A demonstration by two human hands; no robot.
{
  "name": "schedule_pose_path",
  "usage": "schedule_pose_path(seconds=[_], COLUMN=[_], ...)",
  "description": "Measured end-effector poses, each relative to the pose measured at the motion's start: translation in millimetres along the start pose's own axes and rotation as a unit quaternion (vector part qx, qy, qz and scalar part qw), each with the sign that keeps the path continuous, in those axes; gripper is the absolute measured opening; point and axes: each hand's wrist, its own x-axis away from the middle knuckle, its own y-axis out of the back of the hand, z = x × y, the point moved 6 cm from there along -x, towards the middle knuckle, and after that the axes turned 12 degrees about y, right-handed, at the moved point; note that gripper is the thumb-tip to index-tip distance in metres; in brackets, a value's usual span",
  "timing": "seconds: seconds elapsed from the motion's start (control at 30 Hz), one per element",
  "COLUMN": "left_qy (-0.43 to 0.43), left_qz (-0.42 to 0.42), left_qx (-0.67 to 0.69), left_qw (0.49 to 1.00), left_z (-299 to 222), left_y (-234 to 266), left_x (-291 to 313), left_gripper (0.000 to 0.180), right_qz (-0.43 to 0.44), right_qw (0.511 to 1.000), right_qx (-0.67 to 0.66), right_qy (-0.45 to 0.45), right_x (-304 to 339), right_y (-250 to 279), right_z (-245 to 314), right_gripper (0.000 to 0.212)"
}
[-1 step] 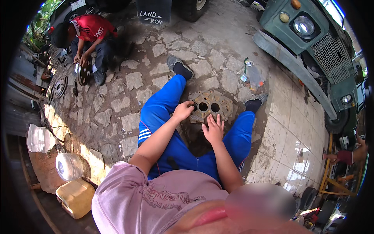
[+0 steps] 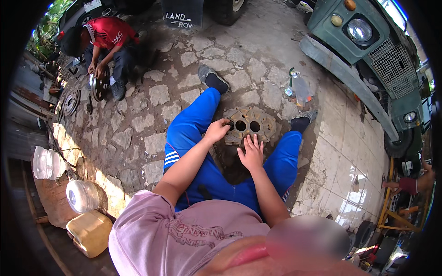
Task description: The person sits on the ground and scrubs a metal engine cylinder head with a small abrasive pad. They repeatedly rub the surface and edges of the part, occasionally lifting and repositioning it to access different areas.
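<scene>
On the ground between my spread legs lies a round, brown-grey cast metal housing (image 2: 239, 113) with two dark round holes side by side and a lobed rim. My left hand (image 2: 218, 130) is at its left edge, thumb and fingers closed together; whatever may be between the fingertips is too small to make out. Across the near edge of the casting rests my right hand (image 2: 252, 154), its fingers stretched and spread, holding nothing. The ground just below the housing is dark and shadowed.
A person in a red shirt (image 2: 112, 33) crouches at the far left, holding a metal disc (image 2: 98, 85) upright. Another disc (image 2: 71, 102) lies nearby. Plastic containers (image 2: 92, 233) stand at left. A green vehicle's bumper (image 2: 347, 83) juts in at right, beside pale tiles (image 2: 338, 158).
</scene>
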Motion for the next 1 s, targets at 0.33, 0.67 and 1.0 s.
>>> schedule_pose_path(seconds=[0.33, 0.67, 1.0], left_qy=[-0.009, -0.001, -0.02], left_qz=[-0.006, 0.003, -0.009], left_qx=[0.007, 0.005, 0.0], left_qw=[1.0, 1.0, 1.0], left_z=[-3, -4, 0], left_y=[6, 6, 4], left_x=[-10, -9, -16], left_gripper=[0.048, 0.048, 0.048], right_qz=[-0.005, 0.003, -0.009], right_qw=[1.0, 1.0, 0.999], right_qx=[-0.007, -0.009, 0.033], right_qy=[0.005, 0.012, -0.015], right_x=[-13, -10, -13], right_y=[-1, 1, -5], right_z=[-3, 1, -8], right_gripper=[0.057, 0.054, 0.048])
